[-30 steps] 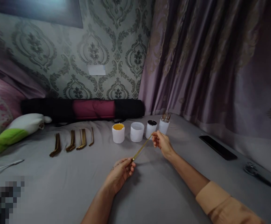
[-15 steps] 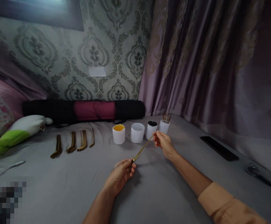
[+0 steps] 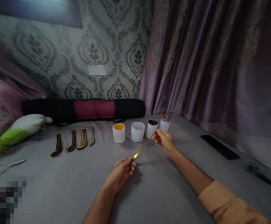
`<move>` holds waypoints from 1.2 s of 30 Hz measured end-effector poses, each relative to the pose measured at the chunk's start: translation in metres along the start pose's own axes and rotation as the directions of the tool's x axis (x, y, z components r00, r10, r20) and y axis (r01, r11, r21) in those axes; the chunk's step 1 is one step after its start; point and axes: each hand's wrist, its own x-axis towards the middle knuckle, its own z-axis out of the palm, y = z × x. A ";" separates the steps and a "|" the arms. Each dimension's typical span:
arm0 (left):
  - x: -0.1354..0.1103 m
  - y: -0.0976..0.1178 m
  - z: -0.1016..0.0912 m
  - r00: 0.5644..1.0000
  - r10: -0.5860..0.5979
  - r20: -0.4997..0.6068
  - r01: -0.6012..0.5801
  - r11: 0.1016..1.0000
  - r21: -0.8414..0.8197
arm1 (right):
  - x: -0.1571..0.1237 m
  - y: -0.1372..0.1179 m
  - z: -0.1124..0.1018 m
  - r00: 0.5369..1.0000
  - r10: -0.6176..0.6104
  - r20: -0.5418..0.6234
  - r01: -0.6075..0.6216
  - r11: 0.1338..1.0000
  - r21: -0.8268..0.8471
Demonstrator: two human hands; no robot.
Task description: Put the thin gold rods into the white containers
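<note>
A thin golden stick slants between my two hands. My left hand is closed around its lower, darker end, close to a small shiny collar. At its upper tip, my right hand pinches it between thumb and fingers. A bright yellow gleam shows on the stick just beyond my left fingers. Behind my right hand are a white cup with a black inside and a white cup holding several thin sticks.
A cup with yellow contents and a pale cup stand further left. Several golden-brown bent bundles lie on the grey sheet. A black phone is at right; a plush toy is at left.
The stick now shows a bright yellow gleam near my left fingers. My right hand has barely shifted, and both hands keep hold of the stick.
</note>
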 end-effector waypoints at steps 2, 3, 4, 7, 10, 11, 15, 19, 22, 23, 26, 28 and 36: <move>0.000 0.000 0.000 1.000 0.002 -0.002 -0.002 1.000 0.000 | -0.001 -0.001 0.000 1.000 0.005 0.008 -0.004 1.000 -0.003; 0.000 0.000 0.000 1.000 0.003 -0.005 -0.003 1.000 -0.001 | -0.001 -0.002 0.000 1.000 0.008 0.011 -0.008 1.000 -0.008; 0.000 0.000 0.000 1.000 0.005 -0.008 -0.005 1.000 -0.001 | -0.001 -0.002 0.000 1.000 0.013 0.011 -0.013 1.000 -0.014; 0.000 0.000 -0.001 1.000 0.014 0.003 -0.014 1.000 -0.006 | -0.002 -0.004 0.000 1.000 0.023 0.008 -0.023 0.999 -0.041; 0.000 0.000 -0.001 1.000 0.009 0.006 -0.009 1.000 -0.009 | -0.002 -0.005 0.000 1.000 0.019 0.010 -0.018 0.998 -0.060; 0.000 0.000 0.000 1.000 0.005 0.004 -0.005 1.000 -0.009 | -0.002 -0.005 0.000 1.000 0.016 0.012 -0.015 0.998 -0.063; 0.000 0.000 0.000 1.000 -0.001 0.001 0.001 1.000 -0.004 | -0.004 -0.005 -0.003 1.000 0.008 0.021 -0.006 0.997 -0.075; -0.001 0.000 0.000 1.000 0.001 -0.003 -0.001 1.000 -0.005 | -0.004 -0.005 -0.005 1.000 0.010 0.023 -0.008 0.996 -0.084; 0.000 0.000 -0.001 1.000 0.000 -0.004 0.000 1.000 -0.007 | -0.005 -0.005 -0.006 1.000 0.010 0.010 -0.009 0.997 -0.077; 0.000 0.000 -0.001 1.000 0.002 0.000 -0.002 1.000 -0.008 | -0.005 -0.004 -0.007 1.000 0.012 0.005 -0.012 0.997 -0.074; 0.001 0.000 -0.002 1.000 0.003 0.007 -0.003 1.000 -0.009 | -0.005 -0.004 -0.010 1.000 0.011 -0.011 -0.012 0.998 -0.062; 0.001 -0.001 -0.003 1.000 0.003 0.008 -0.003 1.000 -0.010 | -0.004 -0.004 -0.013 1.000 0.007 -0.019 -0.008 0.998 -0.055; 0.000 0.000 -0.003 1.000 0.003 -0.009 -0.004 1.000 -0.014 | 0.001 -0.010 -0.029 0.998 -0.009 -0.065 0.008 1.000 -0.018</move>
